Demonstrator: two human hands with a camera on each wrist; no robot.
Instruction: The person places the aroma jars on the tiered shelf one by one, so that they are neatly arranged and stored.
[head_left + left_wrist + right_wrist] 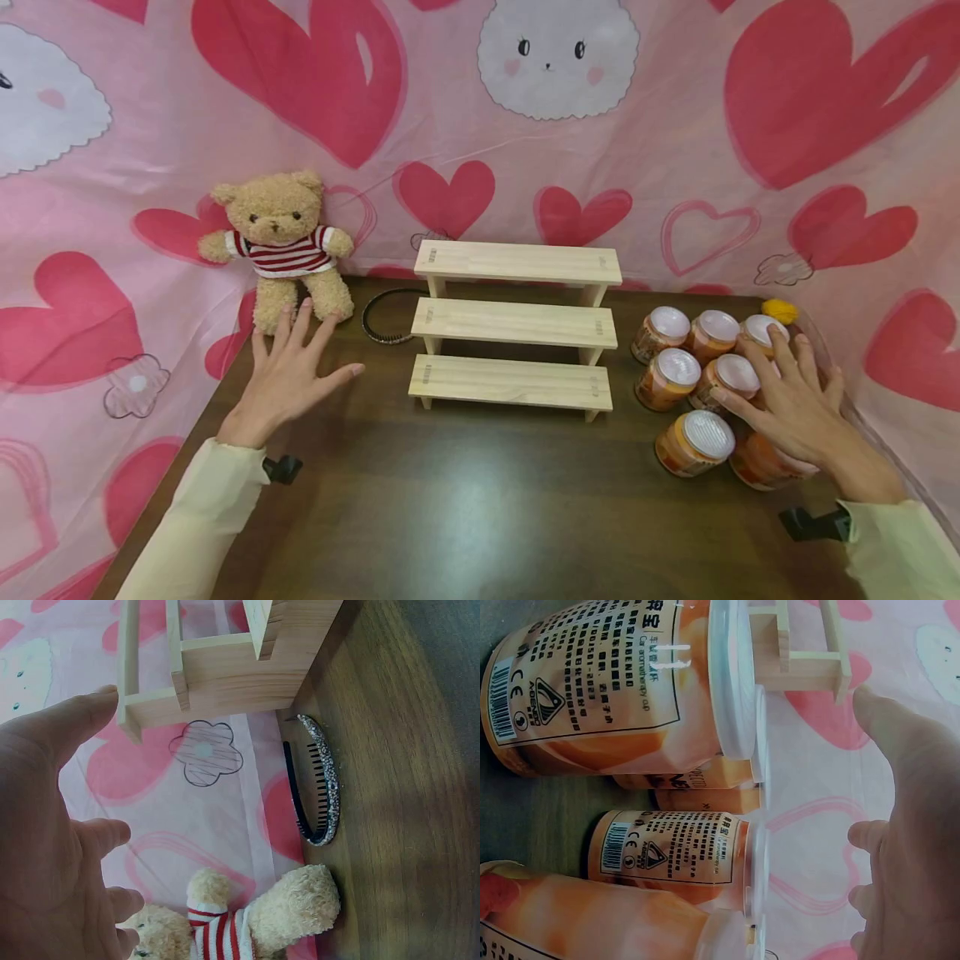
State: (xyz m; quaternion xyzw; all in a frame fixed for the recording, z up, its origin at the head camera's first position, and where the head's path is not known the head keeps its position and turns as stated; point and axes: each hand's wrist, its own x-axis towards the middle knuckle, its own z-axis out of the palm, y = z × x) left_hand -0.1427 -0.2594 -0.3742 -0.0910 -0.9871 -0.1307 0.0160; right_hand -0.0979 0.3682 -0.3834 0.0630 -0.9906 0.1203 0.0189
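My left hand (285, 387), fingers spread, is over the table in front of a teddy bear (281, 242) in a red-and-white striped top; it holds nothing. To its right lies a dark, glittery toothed headband (330, 787). My right hand (798, 408) is stretched flat over a group of orange aromatherapy jars (592, 682) with clear lids and printed labels, its fingers straight and gripping none. It partly hides the jars beneath it, among them a front one (761, 467). Beside that stands another jar (693, 450). Between the hands is a three-step wooden shelf (513, 321).
A dark brown wooden table (420, 508) carries everything. Pink cloth (660, 158) with red hearts hangs behind and along both sides. A small yellow object (780, 311) sits at the back right corner, behind the jars.
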